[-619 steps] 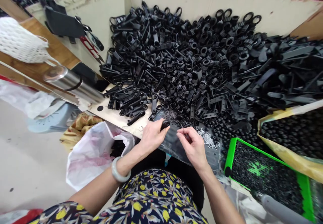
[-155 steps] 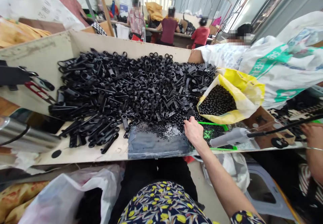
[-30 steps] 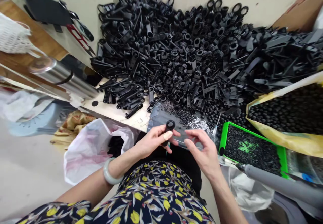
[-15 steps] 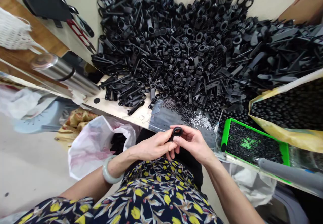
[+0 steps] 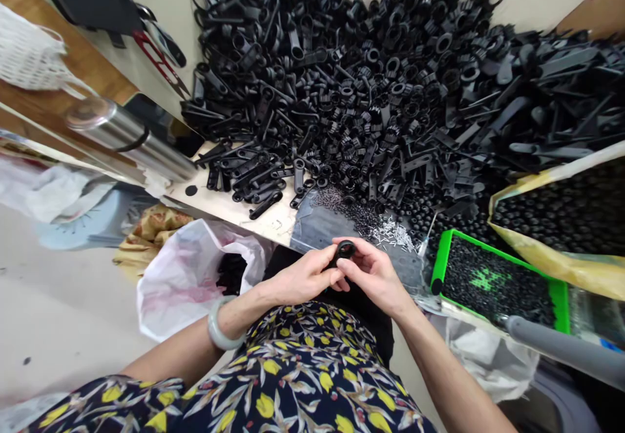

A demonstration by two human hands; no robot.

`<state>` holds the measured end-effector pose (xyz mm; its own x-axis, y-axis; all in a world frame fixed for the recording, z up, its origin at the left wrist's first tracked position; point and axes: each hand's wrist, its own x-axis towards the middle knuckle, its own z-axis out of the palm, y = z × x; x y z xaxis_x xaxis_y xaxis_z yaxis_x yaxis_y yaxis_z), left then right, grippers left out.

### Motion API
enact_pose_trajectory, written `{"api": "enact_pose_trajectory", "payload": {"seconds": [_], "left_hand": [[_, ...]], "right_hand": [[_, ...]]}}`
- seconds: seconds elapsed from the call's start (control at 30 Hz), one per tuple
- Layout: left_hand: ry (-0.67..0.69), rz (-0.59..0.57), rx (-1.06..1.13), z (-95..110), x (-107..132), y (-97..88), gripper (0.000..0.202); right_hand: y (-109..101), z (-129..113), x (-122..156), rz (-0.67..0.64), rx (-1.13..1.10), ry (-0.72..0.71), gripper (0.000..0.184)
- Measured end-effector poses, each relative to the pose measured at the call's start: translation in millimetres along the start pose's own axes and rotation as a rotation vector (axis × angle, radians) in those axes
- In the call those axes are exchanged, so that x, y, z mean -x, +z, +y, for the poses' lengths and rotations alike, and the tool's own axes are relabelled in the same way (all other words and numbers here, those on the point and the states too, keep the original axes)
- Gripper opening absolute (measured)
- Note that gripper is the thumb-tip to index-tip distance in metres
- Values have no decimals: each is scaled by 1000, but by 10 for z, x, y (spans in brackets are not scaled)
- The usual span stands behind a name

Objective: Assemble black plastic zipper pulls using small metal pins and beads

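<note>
Black plastic ring piece sits above the lap, with a heap of black plastic parts banked against a board wall, seemingly for easy reach, and a green-rimmed tray of black beads nearby. Left hand and right hand both grasp the piece, their fingers closed around it, apparently to work it closely.

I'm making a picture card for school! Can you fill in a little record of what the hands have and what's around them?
Held thing: small black plastic ring
Left hand: holding the ring, pale bangle on the wrist
Right hand: holding the ring too
In front of the hands: tiny metal pins on a grey plastic sheet
Big pile: black plastic parts
Right side: green tray, yellow bag of black beads
Left side: steel flask, white plastic bag
</note>
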<state>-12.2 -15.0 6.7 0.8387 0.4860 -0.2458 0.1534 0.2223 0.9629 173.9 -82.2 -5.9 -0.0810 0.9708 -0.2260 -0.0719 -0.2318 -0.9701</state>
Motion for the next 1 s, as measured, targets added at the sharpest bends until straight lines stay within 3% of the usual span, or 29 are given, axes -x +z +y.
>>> {"api": "enact_pose_trajectory", "payload": {"seconds": [0.2,0.4,0.6,0.7,0.87,1.0], "left_hand": [[23,21,-64,29,19,-39,30],[-56,-45,21,6,73,-4,40],[14,38,-57,-48,47,-53,37],[23,85,-9,-58,20,-62,37],[208,344,-158,-16,-6,-10,30],[237,286,-329,58,31,-27,31]], "right_hand": [[140,-32,12,97,-94,30,40],[152,-16,45,57,-71,35,41],[178,73,23,102,-16,-1,37],[164,50,10,144,50,-89,33],[137,-11,32,239,140,-204,29],[155,-26,89,213,106,-202,28]]}}
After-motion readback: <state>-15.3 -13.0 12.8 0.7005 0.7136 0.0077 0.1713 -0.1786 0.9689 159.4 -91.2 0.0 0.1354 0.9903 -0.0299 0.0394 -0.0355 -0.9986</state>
